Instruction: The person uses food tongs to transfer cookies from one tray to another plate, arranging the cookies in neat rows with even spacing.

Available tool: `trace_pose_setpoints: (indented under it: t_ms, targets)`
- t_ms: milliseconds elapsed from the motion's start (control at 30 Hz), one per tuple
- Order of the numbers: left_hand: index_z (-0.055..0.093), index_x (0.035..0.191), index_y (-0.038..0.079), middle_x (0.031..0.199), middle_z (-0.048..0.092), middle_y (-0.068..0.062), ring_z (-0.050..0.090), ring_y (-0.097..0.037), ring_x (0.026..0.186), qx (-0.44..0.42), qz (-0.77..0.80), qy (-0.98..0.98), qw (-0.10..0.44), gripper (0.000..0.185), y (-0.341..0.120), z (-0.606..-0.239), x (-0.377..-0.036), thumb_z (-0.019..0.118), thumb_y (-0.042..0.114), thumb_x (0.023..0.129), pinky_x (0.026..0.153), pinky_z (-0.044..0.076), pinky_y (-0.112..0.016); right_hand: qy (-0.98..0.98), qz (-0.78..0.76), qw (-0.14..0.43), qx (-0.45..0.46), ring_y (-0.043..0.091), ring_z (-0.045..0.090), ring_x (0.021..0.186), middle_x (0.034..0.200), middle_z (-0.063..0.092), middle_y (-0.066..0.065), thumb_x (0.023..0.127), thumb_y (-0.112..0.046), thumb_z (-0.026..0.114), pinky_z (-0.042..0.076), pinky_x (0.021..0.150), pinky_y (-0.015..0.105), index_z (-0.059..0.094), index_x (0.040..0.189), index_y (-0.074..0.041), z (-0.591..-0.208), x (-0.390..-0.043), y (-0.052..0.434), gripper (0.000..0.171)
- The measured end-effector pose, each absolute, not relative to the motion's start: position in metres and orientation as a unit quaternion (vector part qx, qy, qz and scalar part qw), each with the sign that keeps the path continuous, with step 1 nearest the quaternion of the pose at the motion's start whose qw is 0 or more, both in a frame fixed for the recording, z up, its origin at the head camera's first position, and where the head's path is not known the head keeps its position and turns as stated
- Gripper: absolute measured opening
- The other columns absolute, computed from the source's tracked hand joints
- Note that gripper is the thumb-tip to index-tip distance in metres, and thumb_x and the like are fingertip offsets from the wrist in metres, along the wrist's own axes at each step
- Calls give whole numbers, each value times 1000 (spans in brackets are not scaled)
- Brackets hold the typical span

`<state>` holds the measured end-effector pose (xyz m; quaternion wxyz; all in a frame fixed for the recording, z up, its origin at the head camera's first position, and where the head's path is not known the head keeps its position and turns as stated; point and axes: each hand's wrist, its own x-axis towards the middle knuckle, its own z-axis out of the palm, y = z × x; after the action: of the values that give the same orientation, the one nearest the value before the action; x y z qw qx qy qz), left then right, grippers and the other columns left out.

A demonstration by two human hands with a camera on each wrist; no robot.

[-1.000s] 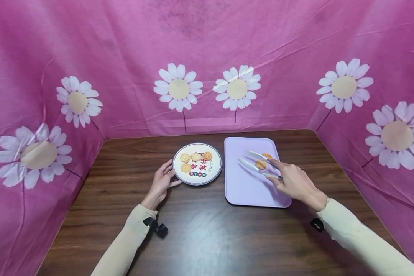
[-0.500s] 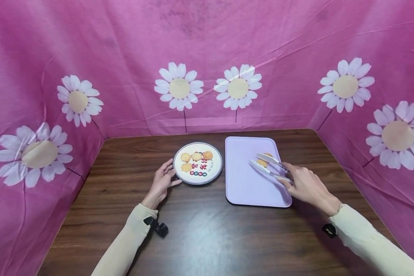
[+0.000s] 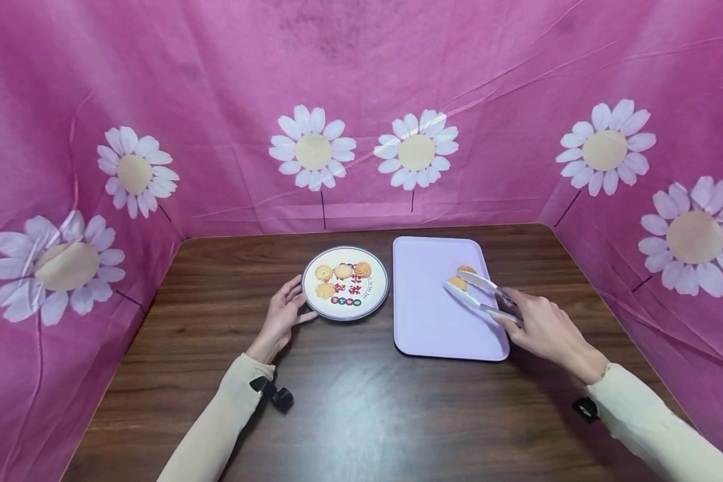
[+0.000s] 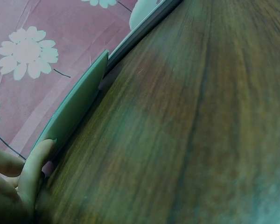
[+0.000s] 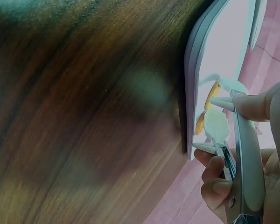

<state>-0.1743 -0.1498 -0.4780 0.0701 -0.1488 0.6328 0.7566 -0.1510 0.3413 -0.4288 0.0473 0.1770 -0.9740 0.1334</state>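
The left hand (image 3: pixel 280 318) grips the rim of the plate (image 3: pixel 345 312), which bears four cookies (image 3: pixel 342 271). The right hand (image 3: pixel 543 328) grasps tongs (image 3: pixel 483 308), tips beside two cookies (image 3: pixel 459 283) on the tray (image 3: pixel 428 328); contact is unclear.

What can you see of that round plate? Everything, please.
The plate is round and white, ringed by dark lines at its rim, with red characters and small coloured dots. It looks smooth; the material is unclear. It lies face up on the brown table, left of the lilac tray, bearing four biscuits. The left hand, spread, touches its left edge. The left wrist view shows its plain, sloping side.
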Motion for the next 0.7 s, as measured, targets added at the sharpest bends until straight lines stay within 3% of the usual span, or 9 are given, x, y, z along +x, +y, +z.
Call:
trace_pose_setpoints:
  t_ms: [367,700]
  targets:
    - [31,163,6,165,35,-24,47,-36,139,-155,755,633,72,57,-150,-479,-176,40,-4,108,79,70,-32,-974,134,55,176,32,66,69,95,74,21,91,-34,79,52,48,55,58,139,-2,-430,-141,346,61]
    - [31,163,7,166,35,-24,46,-36,140,-157,755,633,74,57,-150,-479,-176,40,-3,108,79,70,-33,-974,139,61,170,39,69,74,100,74,24,90,-33,80,53,49,58,58,140,-3,-432,-138,348,62]
